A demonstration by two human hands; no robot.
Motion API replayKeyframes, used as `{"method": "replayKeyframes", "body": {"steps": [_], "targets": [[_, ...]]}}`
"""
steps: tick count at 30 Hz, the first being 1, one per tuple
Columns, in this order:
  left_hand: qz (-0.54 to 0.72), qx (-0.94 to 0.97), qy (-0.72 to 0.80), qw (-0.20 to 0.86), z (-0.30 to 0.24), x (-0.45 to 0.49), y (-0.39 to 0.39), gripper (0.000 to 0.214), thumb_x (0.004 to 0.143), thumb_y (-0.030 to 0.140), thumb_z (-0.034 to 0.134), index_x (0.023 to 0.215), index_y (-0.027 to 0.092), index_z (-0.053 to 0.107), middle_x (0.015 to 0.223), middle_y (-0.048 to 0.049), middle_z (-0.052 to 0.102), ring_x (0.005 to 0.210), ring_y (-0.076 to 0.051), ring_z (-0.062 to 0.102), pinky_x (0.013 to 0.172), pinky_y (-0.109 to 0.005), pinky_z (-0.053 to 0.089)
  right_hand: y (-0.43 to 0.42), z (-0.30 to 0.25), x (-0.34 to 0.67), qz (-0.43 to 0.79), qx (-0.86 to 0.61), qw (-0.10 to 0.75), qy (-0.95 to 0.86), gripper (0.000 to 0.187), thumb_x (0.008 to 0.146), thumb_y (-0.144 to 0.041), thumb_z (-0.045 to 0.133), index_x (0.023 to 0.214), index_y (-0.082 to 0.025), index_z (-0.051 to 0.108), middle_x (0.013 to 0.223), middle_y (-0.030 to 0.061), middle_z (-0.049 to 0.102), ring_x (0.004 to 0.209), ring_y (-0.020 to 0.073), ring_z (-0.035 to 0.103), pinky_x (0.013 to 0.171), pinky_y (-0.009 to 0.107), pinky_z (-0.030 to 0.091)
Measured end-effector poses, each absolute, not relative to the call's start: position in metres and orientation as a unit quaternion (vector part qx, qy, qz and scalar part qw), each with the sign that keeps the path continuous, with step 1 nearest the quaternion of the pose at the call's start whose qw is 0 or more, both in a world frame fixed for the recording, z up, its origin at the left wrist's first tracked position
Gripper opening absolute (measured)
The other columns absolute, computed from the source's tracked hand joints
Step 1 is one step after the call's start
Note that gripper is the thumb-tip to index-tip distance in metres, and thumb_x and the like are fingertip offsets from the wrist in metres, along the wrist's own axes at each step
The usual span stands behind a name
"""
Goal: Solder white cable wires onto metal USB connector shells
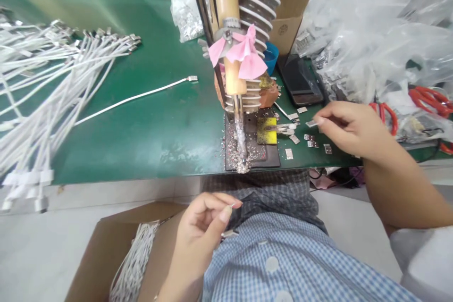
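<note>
My right hand [354, 127] is over the right part of the green table, thumb and forefinger pinching a small flat metal connector shell [312, 123]. Several more metal shells [289, 154] lie just left of and below it. My left hand [207, 224] is in front of the table edge, above my lap, its thumb and fingertips pressed together. A thin pale sliver shows at those fingertips, and a small metal connector [230, 233] sticks out below the thumb; how it is held is partly hidden. Between the hands, a soldering iron [239, 127] is fixed tip down, solder crusted at its end.
Bits of solder cover a dark plate [272, 159] bearing a yellow sponge [266, 130]. White cables [67, 80] are heaped at left; others hang over a cardboard box [95, 245]. A phone [300, 80], red-handled scissors [430, 101] and plastic bags [357, 23] lie at right.
</note>
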State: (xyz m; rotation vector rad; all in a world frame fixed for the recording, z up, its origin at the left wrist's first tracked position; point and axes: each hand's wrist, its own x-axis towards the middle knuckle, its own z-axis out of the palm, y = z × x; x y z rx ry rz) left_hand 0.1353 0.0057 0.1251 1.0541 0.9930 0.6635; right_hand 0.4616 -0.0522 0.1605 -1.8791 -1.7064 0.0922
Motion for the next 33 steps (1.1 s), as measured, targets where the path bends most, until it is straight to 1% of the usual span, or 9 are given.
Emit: {"method": "replayKeyframes", "body": {"steps": [2,3,5,7,12,23,27,29,33], "targets": [[0.292,0.484,0.426,0.707,0.128,0.14,0.005,0.02,0.08,0.031,0.077,0.07,0.019,0.065,0.08,-0.0062,0.072,0.077,-0.019,0.067,0.065,-0.027,0.053,-0.064,0.168,0.44,0.066,-0.695,0.333,-0.634,0.016,0.09,-0.023,0.056,0.074,-0.021,0.059,0.064,-0.0021,0.061,0.05,0.0111,0.053,0.046,0.024,0.041],[0.287,0.496,0.407,0.711,0.13,0.143,0.004,0.018,0.082,0.03,0.075,0.071,0.019,0.065,0.082,-0.0065,0.073,0.076,-0.018,0.067,0.063,-0.026,0.052,-0.07,0.169,0.427,0.109,-0.684,0.377,-0.615,0.016,0.091,-0.021,0.057,0.075,-0.021,0.059,0.067,-0.0017,0.061,0.054,0.0111,0.055,0.048,0.024,0.042],[0.27,0.532,0.362,0.717,0.132,0.148,0.003,0.016,0.086,0.027,0.071,0.074,0.019,0.064,0.087,-0.0074,0.074,0.068,-0.015,0.063,0.057,-0.024,0.049,-0.077,0.165,0.399,0.191,-0.629,0.434,-0.616,0.014,0.09,-0.014,0.057,0.077,-0.02,0.059,0.07,-0.0023,0.06,0.056,0.0095,0.056,0.051,0.022,0.046],[0.251,0.562,0.324,0.718,0.134,0.154,0.0,0.016,0.088,0.027,0.067,0.076,0.019,0.061,0.092,-0.0086,0.075,0.059,-0.011,0.056,0.051,-0.023,0.045,-0.082,0.156,0.372,0.249,-0.591,0.468,-0.608,0.012,0.089,-0.012,0.057,0.08,-0.019,0.058,0.07,-0.0016,0.057,0.057,0.0096,0.055,0.05,0.021,0.045],[0.252,0.574,0.283,0.726,0.13,0.163,-0.007,0.019,0.089,0.026,0.065,0.076,0.019,0.054,0.094,-0.0092,0.073,0.05,-0.007,0.043,0.046,-0.022,0.036,-0.084,0.128,0.331,0.29,-0.588,0.535,-0.532,0.015,0.093,-0.013,0.051,0.08,-0.019,0.055,0.071,-0.0008,0.054,0.061,0.0096,0.05,0.052,0.02,0.042],[0.308,0.589,0.282,0.692,0.124,0.163,-0.01,0.015,0.088,0.018,0.065,0.076,0.018,0.056,0.089,-0.0058,0.073,0.052,-0.006,0.045,0.048,-0.019,0.036,-0.082,0.121,0.322,0.303,-0.574,0.556,-0.519,0.015,0.095,-0.013,0.05,0.082,-0.019,0.054,0.071,-0.001,0.053,0.063,0.0101,0.051,0.054,0.02,0.043],[0.315,0.573,0.275,0.705,0.123,0.164,-0.008,0.015,0.087,0.016,0.065,0.076,0.017,0.056,0.088,-0.0052,0.072,0.052,-0.005,0.045,0.047,-0.018,0.036,-0.083,0.118,0.32,0.313,-0.573,0.563,-0.507,0.014,0.095,-0.013,0.051,0.083,-0.019,0.056,0.073,-0.0007,0.053,0.065,0.0101,0.052,0.054,0.021,0.044],[0.31,0.545,0.282,0.726,0.123,0.164,-0.006,0.016,0.087,0.018,0.066,0.075,0.017,0.056,0.087,-0.0055,0.072,0.052,-0.005,0.046,0.047,-0.017,0.037,-0.085,0.116,0.322,0.305,-0.578,0.573,-0.495,0.013,0.095,-0.013,0.05,0.09,-0.02,0.06,0.079,0.0011,0.055,0.069,0.0112,0.054,0.056,0.022,0.045],[0.285,0.474,0.313,0.772,0.125,0.166,0.003,0.021,0.083,0.024,0.072,0.072,0.016,0.056,0.086,-0.0065,0.072,0.055,-0.007,0.051,0.049,-0.018,0.041,-0.088,0.118,0.328,0.22,-0.567,0.583,-0.539,0.025,0.091,-0.006,0.052,0.107,-0.021,0.067,0.083,0.0034,0.06,0.076,0.0137,0.058,0.062,0.028,0.047]]}}
